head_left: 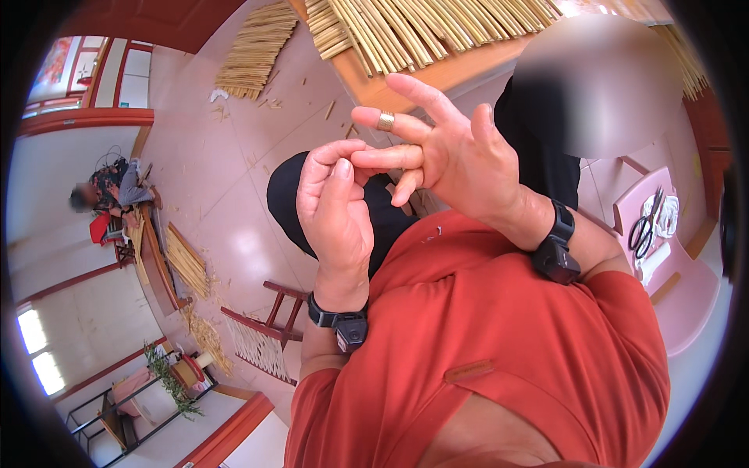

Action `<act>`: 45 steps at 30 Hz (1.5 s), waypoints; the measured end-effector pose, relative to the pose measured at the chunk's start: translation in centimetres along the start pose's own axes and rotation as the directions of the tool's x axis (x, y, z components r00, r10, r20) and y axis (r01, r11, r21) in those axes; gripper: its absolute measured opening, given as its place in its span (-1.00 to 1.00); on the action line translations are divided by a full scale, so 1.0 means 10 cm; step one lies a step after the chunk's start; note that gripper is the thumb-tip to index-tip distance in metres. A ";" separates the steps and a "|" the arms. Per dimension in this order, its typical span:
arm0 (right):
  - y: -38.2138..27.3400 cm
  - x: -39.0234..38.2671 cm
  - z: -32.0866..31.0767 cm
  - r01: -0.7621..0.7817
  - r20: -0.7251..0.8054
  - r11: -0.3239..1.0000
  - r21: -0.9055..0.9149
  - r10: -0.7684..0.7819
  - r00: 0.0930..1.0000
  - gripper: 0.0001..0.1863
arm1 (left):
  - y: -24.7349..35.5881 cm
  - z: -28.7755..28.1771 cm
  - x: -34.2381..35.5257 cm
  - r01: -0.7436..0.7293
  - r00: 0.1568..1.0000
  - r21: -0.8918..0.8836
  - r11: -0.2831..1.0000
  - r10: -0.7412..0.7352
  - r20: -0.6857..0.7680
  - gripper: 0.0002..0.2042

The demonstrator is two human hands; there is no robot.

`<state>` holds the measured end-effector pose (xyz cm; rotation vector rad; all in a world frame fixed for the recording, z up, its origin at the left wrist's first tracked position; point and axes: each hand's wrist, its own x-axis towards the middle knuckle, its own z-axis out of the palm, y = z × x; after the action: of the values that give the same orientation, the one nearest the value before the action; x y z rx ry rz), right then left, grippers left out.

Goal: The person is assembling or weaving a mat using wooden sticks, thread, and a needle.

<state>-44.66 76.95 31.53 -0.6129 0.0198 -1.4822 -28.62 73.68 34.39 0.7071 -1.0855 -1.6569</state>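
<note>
1. The left hand is raised in front of the chest, its forearm upright, thumb and curled fingers closed in a pinch around the tip of the right ring finger.
2. The right hand comes in from the other side, palm turned up toward the view, its thumb and remaining fingers spread wide and gripping nothing.
3. Both wrists are bent a little and carry black straps with small boxy units.
4. The pinched finger is held out nearly straight between the two hands (whether anything slim is caught in the pinch, I cannot tell), its tip hidden.
5. A broad gold ring sits on the middle finger just beside it.
6. Beyond the fingertips, pale yellow sticks, thin and straight, lie side by side on the orange-brown table, apart from both hands.
</note>
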 end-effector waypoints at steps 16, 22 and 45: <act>0.21 -0.04 -0.31 -0.151 -0.066 0.981 0.121 0.160 0.985 0.02 | -0.40 -0.50 0.21 0.357 0.929 -0.142 0.923 -0.366 -0.044 -0.84; 0.27 -0.02 -0.49 -0.176 -0.161 0.969 0.174 0.204 0.966 0.03 | -0.49 -0.53 0.27 0.386 0.914 -0.129 0.913 -0.398 -0.083 -0.85; -0.58 -0.35 -0.97 -0.377 -0.683 0.758 -0.533 -0.122 0.721 -0.85 | -0.56 -0.63 1.36 -0.302 0.919 0.953 -0.004 0.266 0.292 -0.43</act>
<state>-54.02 76.78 24.34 -0.5427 1.2025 -1.4644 -30.19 59.38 27.26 1.1877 -2.2646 -0.2197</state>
